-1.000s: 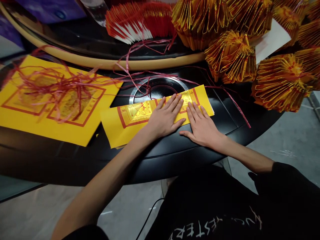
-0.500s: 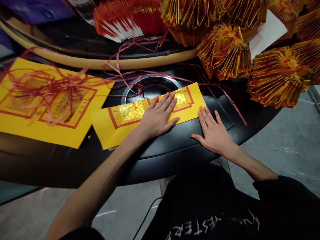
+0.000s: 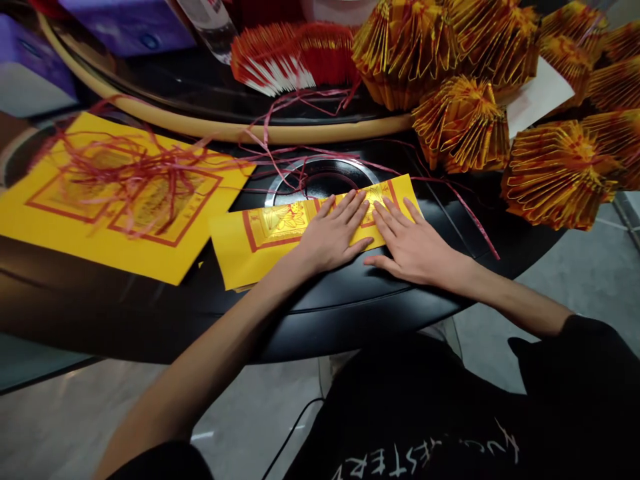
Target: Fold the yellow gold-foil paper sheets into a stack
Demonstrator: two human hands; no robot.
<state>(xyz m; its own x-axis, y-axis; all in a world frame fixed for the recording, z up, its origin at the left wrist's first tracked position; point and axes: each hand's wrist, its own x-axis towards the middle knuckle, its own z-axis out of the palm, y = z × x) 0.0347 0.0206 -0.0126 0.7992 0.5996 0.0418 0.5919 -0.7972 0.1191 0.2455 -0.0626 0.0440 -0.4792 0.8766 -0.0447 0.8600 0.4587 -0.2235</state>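
Pressing down, head view: The left hand point(image 3: 330, 235) and right hand point(image 3: 413, 245) lie side by side on a folded strip of yellow joss paper point(image 3: 270, 230), with their thumbs nearly touching.

Left hand: Open and flat, palm down, fingers spread on the strip; it grips nothing.

Right hand: Also open and flat, fingers spread, not gripping; in the frame half a second ago, it sat lower and farther right, mostly at the strip's edge and well apart from the left hand. Now it has moved onto the paper beside the left hand.

Strip: It lies lengthwise on a black round table point(image 3: 150, 320), over the edge of a metal-ringed recess point(image 3: 325, 175).

Nearby: To the left lies a flat yellow sheet with red borders point(image 3: 60, 247), tangled with red raffia string point(image 3: 145, 167).

Farther off: Pleated gold-and-red paper fans point(image 3: 463, 127) are heaped at the upper right, beyond a tan curved rim point(image 3: 225, 132).
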